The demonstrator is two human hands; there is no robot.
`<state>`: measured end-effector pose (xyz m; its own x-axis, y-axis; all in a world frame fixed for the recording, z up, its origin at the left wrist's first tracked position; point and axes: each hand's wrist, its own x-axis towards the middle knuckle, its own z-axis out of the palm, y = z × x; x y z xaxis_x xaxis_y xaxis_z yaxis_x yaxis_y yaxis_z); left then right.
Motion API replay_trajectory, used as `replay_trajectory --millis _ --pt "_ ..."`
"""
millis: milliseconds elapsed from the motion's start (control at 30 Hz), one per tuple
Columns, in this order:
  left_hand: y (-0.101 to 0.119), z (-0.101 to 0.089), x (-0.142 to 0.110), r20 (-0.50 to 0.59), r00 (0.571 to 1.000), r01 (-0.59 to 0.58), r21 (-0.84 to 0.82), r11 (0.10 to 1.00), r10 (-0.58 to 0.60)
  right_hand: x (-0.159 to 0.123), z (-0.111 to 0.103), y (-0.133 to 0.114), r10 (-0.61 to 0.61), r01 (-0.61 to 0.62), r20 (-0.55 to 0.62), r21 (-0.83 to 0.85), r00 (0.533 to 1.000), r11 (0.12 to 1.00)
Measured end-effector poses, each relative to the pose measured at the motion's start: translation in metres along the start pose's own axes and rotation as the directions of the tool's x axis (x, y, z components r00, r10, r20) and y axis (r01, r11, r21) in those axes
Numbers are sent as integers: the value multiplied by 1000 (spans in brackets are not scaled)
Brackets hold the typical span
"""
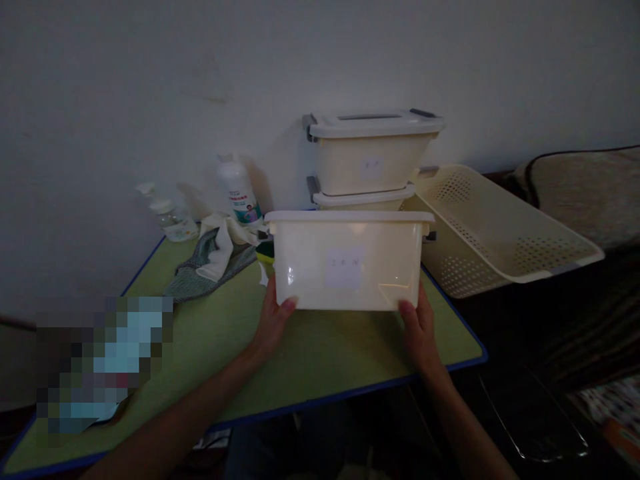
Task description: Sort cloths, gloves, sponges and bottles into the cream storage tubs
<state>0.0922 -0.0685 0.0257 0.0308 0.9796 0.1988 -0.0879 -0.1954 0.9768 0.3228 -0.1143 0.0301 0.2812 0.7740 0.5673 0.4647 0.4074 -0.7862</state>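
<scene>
A cream plastic storage box (310,260) with a paper label on its front is held up above the green table. My left hand (275,313) grips its lower left corner, thumb on the front face. At the lower right corner, my right hand (416,323) holds it the same way. The fingers underneath and behind are hidden. Grey latches stick out at both sides below the pale rim. Behind it stand two stacked lidded boxes, the upper box (345,160) bearing a small label and the lower box (365,198) partly covered.
The green table (330,360) has a blue edge. At its back left are a pump bottle (173,220), a white bottle (237,190), a grey cloth (205,273) and a yellow-green sponge (266,252). A perforated basket (480,240) stands right. A pixelated object (125,353) lies left.
</scene>
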Motion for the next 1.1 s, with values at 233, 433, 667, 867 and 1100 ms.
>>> replay_trajectory --millis 233,433,667,867,1100 --pt "7 4 -3 19 1000 -6 42 999 5 -1 0 -1 25 -25 -3 -10 1000 1000" --pt "4 5 -3 45 998 -54 51 997 52 -2 0 -5 40 -40 3 3 999 999" --pt "-2 3 -3 -26 990 -133 157 979 139 -5 0 -3 55 -57 -75 -26 996 998" --pt "-9 3 1 15 989 -145 178 973 145 -5 0 -1 67 -74 -104 -58 992 996" --pt "-7 4 3 107 994 -7 75 997 -1 -3 0 0 103 -108 -97 -53 990 993"
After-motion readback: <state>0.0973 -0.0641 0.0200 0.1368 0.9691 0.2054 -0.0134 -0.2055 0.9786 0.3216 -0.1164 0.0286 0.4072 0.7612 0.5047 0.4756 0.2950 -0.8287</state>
